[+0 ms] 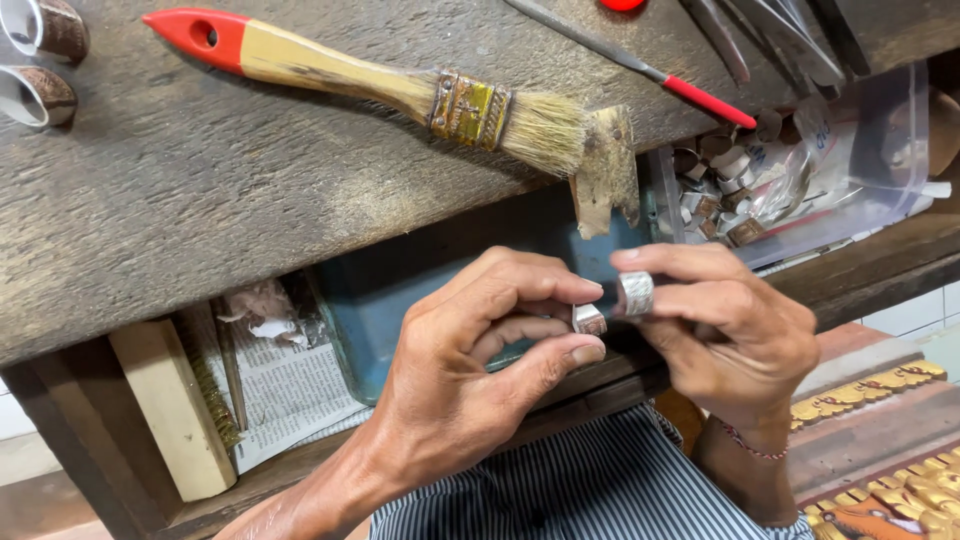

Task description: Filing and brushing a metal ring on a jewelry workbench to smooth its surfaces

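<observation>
Our left hand (470, 370) pinches a small ring (589, 320) shut between thumb and finger. Our right hand (725, 330) grips a wider silver band (635, 293) beside it. We seem to be matching them; next needs steady fingers.

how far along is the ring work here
Looks done: two finished-looking metal bands sit aside on the worn wooden bench. In hand: the left hand pinches a small silver ring, the right hand a wider patterned silver band. Probably left: the clear bag of metal pieces.
</observation>
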